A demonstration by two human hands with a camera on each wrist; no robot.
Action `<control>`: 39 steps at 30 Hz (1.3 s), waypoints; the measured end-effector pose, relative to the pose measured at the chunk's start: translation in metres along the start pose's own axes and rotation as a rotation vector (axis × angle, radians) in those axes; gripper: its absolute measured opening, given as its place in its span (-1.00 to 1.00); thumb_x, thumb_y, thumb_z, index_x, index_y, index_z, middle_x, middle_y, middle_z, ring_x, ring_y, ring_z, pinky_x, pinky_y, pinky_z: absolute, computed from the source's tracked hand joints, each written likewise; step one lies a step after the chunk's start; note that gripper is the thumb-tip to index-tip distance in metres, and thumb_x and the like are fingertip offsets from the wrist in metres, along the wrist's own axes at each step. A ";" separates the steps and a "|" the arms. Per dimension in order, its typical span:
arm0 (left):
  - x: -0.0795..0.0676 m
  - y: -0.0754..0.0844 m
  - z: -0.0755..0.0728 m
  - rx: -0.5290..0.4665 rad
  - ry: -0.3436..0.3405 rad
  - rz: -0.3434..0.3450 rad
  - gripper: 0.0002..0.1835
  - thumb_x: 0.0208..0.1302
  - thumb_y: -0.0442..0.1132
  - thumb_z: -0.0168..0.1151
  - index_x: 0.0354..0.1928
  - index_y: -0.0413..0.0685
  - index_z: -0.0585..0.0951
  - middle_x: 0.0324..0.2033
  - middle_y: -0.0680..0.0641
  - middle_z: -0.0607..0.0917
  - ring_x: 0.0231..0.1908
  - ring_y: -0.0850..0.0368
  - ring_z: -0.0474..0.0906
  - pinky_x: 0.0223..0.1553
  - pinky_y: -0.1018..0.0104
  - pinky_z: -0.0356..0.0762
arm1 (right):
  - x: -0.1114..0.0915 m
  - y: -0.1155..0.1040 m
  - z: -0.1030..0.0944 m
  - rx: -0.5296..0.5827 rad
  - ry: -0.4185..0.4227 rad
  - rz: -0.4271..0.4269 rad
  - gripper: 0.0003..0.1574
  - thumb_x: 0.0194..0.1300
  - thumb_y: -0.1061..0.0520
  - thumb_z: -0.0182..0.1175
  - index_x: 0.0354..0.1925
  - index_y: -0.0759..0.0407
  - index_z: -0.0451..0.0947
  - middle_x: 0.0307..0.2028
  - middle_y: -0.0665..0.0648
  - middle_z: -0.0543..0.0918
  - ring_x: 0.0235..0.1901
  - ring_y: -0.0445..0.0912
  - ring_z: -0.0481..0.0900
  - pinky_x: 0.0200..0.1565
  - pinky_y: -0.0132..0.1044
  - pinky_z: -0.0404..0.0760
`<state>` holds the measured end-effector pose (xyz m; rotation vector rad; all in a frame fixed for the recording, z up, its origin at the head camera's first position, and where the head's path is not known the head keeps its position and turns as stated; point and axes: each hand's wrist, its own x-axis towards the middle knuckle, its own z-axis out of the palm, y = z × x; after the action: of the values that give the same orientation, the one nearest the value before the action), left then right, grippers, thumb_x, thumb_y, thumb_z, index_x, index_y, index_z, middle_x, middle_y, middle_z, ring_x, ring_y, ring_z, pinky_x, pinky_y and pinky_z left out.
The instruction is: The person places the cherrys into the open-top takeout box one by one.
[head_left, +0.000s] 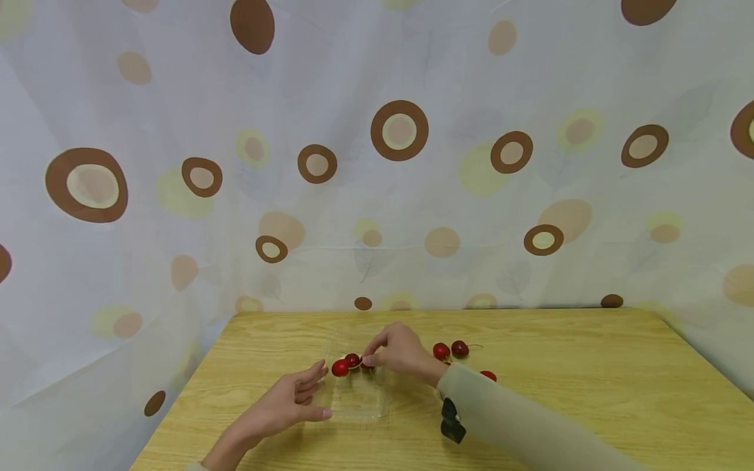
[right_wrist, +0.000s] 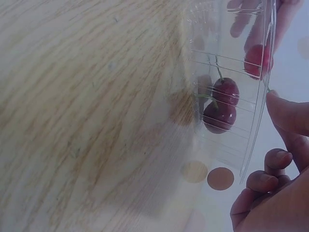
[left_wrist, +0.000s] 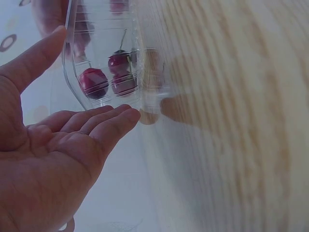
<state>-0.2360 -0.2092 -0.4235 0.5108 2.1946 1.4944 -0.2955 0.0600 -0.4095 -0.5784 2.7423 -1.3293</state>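
"What's closest to us?"

"The left hand (head_left: 283, 402), lower left of centre. It's grasping nothing, fingers out beside the left wall of a clear container (head_left: 358, 415)."

"And how does that lie?"

"On the wooden table (head_left: 595, 366), lower centre of the frame, long axis running away from the person. The cherries inside are in its farther part, up and right of the left hand."

"Which hand is nearer them?"

"The right hand (head_left: 403, 353), reaching in from the right. Thumb and forefinger meet just right of the bright red cherry (head_left: 340, 368) and a dark cherry (head_left: 352, 360). They seem to pinch a stem (right_wrist: 269, 89), though I can't swear whose."

"What's hidden?"

"A second dark cherry (head_left: 368, 366), partly under those fingertips. Right of centre, the wrist and sleeve (head_left: 501, 405) partly cover two of the loose cherries (head_left: 460, 348)."

"And farthest back?"

"A spotted curtain (head_left: 448, 78), cut off by the frame's top edge."
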 end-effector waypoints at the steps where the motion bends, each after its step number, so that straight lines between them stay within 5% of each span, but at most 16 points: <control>1: 0.000 0.000 0.000 0.000 0.001 0.001 0.02 0.47 -0.20 0.40 0.66 -0.33 -0.07 0.59 -0.46 0.05 0.53 -0.43 0.09 0.45 -0.24 0.26 | 0.000 -0.001 0.000 -0.002 0.001 0.002 -0.91 0.23 0.19 0.56 -0.42 0.06 0.88 -0.28 -0.03 0.79 -0.21 -0.11 0.61 -0.29 -0.25 0.51; 14: 0.000 0.000 0.000 -0.006 0.002 0.009 0.02 0.47 -0.21 0.40 0.66 -0.35 -0.07 0.59 -0.45 0.04 0.53 -0.44 0.08 0.46 -0.24 0.25 | 0.002 -0.002 0.004 -0.044 0.015 -0.028 -0.92 0.19 0.19 0.58 -0.44 0.07 0.88 -0.36 -0.04 0.80 -0.27 -0.15 0.58 -0.34 -0.29 0.48; 25: 0.001 0.000 0.001 -0.003 -0.004 0.015 0.01 0.47 -0.22 0.39 0.66 -0.34 -0.08 0.58 -0.46 0.06 0.53 -0.44 0.08 0.46 -0.24 0.24 | 0.002 -0.001 0.006 -0.107 0.033 -0.031 -0.97 0.21 0.13 0.58 -0.33 0.05 0.90 -0.24 -0.04 0.82 -0.11 -0.01 0.69 -0.05 -0.02 0.62; 31: 0.000 0.001 0.001 0.008 0.003 0.008 0.01 0.46 -0.22 0.41 0.66 -0.33 -0.06 0.58 -0.45 0.07 0.52 -0.43 0.09 0.45 -0.23 0.27 | -0.005 0.000 -0.016 -0.023 0.044 0.003 -0.90 0.29 0.14 0.52 -0.21 0.12 0.89 -0.05 0.09 0.80 -0.02 0.10 0.68 -0.12 -0.08 0.64; 39: 0.000 0.002 0.002 0.019 0.006 0.011 0.02 0.45 -0.22 0.41 0.66 -0.34 -0.06 0.58 -0.46 0.08 0.52 -0.43 0.10 0.44 -0.22 0.28 | -0.028 0.017 -0.074 -0.016 0.044 -0.052 -0.86 0.38 0.13 0.45 -0.14 0.12 0.88 -0.03 0.10 0.79 0.09 0.17 0.65 0.20 0.19 0.62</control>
<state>-0.2349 -0.2071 -0.4218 0.5256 2.2158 1.4842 -0.2892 0.1354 -0.3793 -0.6334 2.7938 -1.3475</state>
